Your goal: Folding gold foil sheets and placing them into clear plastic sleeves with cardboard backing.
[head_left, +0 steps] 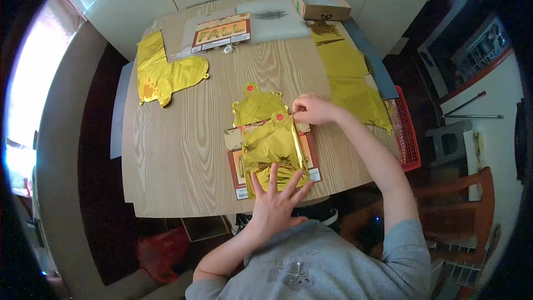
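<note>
A folded gold foil balloon (269, 143) lies in front of me on a printed cardboard package card (234, 161), whose borders show on both sides. My left hand (272, 206) presses its near end, fingers spread flat. At the balloon's far right corner, my right hand (315, 110) is closed in a pinch on the edge; the fingertips partly hide what they grip. Just beyond, a second gold foil balloon (258, 106) sticks out from under the first. Both have a small tab with a red round mark.
On the wooden table (183, 155), an L-shaped gold foil balloon (166, 72) lies at left. Long gold foil sheets (347, 72) lie at right. Farther back are another printed card (222, 32), a white string roll (227, 49) and a cardboard box (322, 6). A red basket (408, 133) stands beyond the right edge.
</note>
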Motion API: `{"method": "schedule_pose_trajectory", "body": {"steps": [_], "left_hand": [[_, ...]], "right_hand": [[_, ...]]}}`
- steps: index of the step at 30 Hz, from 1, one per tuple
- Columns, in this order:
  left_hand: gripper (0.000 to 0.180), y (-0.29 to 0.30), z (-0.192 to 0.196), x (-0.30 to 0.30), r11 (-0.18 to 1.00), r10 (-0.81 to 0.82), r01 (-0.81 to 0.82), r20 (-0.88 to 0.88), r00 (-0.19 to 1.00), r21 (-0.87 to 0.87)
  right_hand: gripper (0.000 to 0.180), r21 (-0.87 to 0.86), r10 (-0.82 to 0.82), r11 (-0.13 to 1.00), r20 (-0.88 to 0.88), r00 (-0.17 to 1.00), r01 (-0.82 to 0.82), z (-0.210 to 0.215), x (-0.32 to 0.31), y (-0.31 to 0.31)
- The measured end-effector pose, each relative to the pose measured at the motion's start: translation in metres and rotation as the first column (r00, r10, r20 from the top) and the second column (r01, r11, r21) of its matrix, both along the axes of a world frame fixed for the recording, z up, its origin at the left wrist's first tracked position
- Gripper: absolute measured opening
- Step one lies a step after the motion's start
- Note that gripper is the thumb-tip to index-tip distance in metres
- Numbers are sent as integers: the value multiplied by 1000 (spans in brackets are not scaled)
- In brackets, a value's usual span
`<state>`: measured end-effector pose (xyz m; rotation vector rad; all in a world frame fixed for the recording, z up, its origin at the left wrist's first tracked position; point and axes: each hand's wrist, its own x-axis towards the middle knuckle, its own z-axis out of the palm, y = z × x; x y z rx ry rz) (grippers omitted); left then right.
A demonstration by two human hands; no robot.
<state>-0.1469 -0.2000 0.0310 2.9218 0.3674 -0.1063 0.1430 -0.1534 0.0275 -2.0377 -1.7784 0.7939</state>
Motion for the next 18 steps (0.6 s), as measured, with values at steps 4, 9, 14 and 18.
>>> {"method": "schedule_pose_trajectory", "body": {"steps": [4,9,14,18], "left_hand": [[98,-2,-1,0,1000,3,-3,25,1000,8],[95,-3,2,5,1000,-7,7,19,1000,4],[96,-5,4,4,999,10,-11,4,1000,37],[98,-6,8,8,1000,-7,7,-8,1000,25]], "right_hand": [[14,4,-49,999,-284,958,52,10,9,-2],[11,256,-353,850,-370,859,460,20,63,-9],[12,369,-378,414,-762,526,832,52,87,-47],[14,374,-283,350,-832,478,859,22,108,-79]]}}
